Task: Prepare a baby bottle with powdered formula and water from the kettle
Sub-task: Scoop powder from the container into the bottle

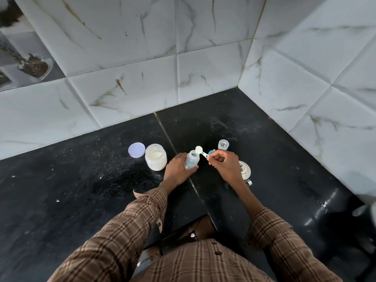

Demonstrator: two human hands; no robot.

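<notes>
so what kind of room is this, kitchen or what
Most likely a home kitchen corner: a black stone countertop meets marble-look wall tiles, and a steel kettle stands beside an open jar of formula powder and a baby bottle.

no readable text, labels, brands or numbers anywhere

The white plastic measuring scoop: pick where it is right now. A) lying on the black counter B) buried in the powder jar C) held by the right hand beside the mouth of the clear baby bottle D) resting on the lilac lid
C: the right hand pinches the white plastic measuring scoop by its handle, bowl raised beside the open mouth of the clear baby bottle gripped by the left hand.
</notes>
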